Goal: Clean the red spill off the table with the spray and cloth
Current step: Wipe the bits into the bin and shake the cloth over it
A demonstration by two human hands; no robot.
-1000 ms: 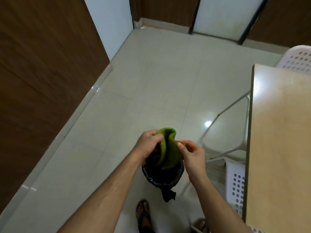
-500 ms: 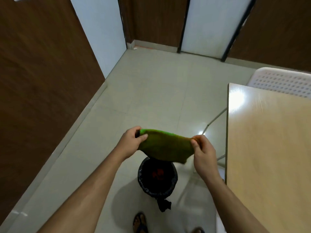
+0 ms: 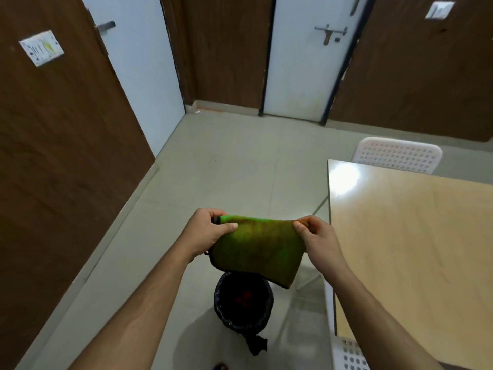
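both hands pinch the green cloth's [image 3: 257, 248] top corners, left hand [image 3: 210, 231] and right hand [image 3: 317, 237], stretching it flat above a black-lined bin [image 3: 244, 303] with something red inside. wooden table [image 3: 413, 249] just right, white chair [image 3: 397, 155] behind it.

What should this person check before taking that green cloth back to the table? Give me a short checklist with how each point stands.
1. Both hands hold the cloth: ok. The left hand and the right hand pinch its top corners.
2. Cloth spread out: ok, it hangs flat between the hands.
3. Cloth clean: not ok, a brownish stain shows on it.
4. Cloth above the bin: ok. Something red lies inside the bin.
5. Table free of spill: the visible part looks clean; the rest cannot tell.
6. Spray within reach: cannot tell, none in view.
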